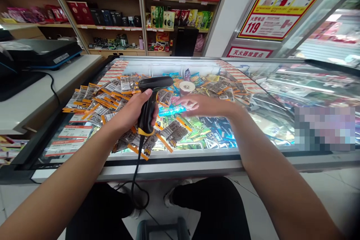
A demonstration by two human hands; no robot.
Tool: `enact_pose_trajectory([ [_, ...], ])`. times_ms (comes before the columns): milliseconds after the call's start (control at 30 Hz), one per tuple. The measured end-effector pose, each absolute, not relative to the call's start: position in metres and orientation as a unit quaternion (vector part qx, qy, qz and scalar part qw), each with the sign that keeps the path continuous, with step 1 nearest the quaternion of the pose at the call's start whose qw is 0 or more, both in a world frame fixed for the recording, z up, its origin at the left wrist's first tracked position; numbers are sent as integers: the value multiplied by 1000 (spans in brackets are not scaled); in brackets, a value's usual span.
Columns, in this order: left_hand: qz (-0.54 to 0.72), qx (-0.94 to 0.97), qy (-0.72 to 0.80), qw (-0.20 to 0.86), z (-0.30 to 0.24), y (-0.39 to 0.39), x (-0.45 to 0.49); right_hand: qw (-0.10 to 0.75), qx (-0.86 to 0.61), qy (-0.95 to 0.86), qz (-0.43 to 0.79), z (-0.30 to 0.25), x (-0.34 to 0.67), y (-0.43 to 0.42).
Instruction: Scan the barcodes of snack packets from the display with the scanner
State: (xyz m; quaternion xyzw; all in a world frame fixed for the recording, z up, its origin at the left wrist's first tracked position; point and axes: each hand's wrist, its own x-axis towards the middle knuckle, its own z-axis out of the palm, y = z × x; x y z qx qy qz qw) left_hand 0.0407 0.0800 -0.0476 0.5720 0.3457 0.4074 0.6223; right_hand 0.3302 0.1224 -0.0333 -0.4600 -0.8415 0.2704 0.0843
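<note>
In my left hand (131, 110) is a black and yellow barcode scanner (147, 112), its head pointing right and its cable hanging down over the freezer edge. My right hand (194, 104) hovers over the glass, just beside a bright blue packet (168, 111). Its fingers are smeared by motion, so I cannot make out whether they grip anything. Behind that hand stands a white-lidded cup (187, 86). Many small clear packets with orange edges (176, 132) lie heaped around the scanner. A second heap of such packets (219, 86) is to the right of the cup.
The glass-topped freezer (197, 163) spans the front, with colourful packs showing through it. On the left, a counter (30, 107) carries a dark scale-like device (42, 52). Stocked shelves (112, 26) line the back. A stool (160, 228) is below, between the legs.
</note>
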Motion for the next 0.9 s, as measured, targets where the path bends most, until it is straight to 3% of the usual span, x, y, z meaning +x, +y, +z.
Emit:
enact_pose_trajectory([
  [167,408,572,351,620,-45,79,42,-5,-409,-878,248,-44,303,103],
  [267,403,578,349,618,-47,80,42,3,-417,-873,254,-45,304,106],
  [467,393,589,350,614,-50,80,38,124,-454,-830,300,-33,317,117],
  [700,392,595,348,610,-48,76,40,363,-512,-710,319,-37,327,137],
  [900,334,646,346,593,-48,71,39,379,-541,-692,293,-41,324,137],
])
